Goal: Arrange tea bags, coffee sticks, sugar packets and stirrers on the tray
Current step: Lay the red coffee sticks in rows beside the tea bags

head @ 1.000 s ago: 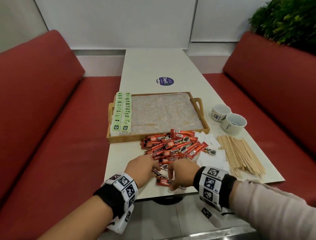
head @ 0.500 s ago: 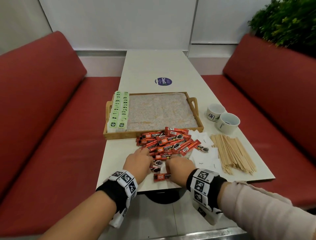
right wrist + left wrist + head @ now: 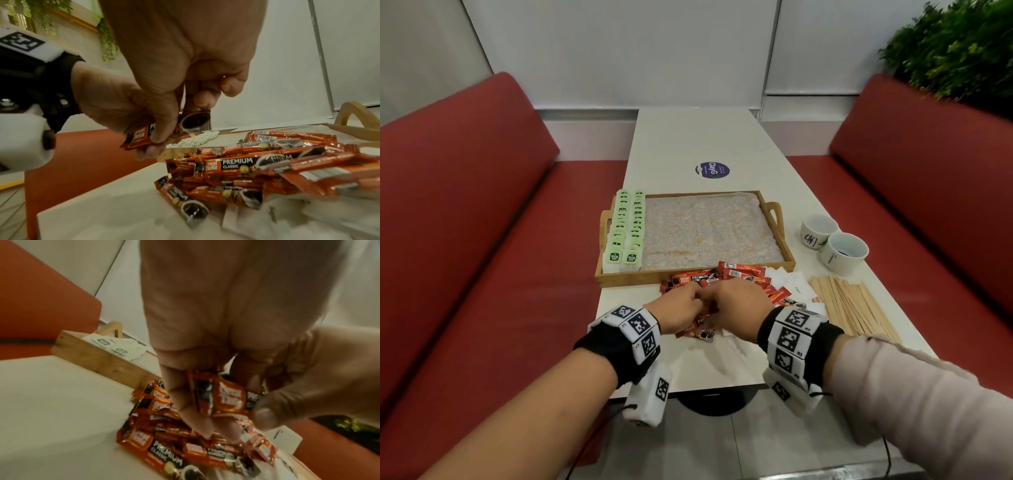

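Your left hand (image 3: pixel 681 308) and right hand (image 3: pixel 739 301) both pinched a small bunch of coffee sticks (image 3: pixel 222 399), just in front of the tray (image 3: pixel 688 275). They looked light, bendy and slippery, so hold their middles.

This looks like a café or diner booth. Two red padded bench seats (image 3: pixel 465 212) face each other across a long white desk (image 3: pixel 698 137) that ends at a pale panelled wall (image 3: pixel 619 51). A round purple logo sticker (image 3: pixel 712 170) is stuck to the desk top, and green foliage (image 3: pixel 959 51) rises behind the right-hand seat back. Two small ceramic cups (image 3: pixel 832 240) stand beside a wooden serving tray (image 3: pixel 688 275).
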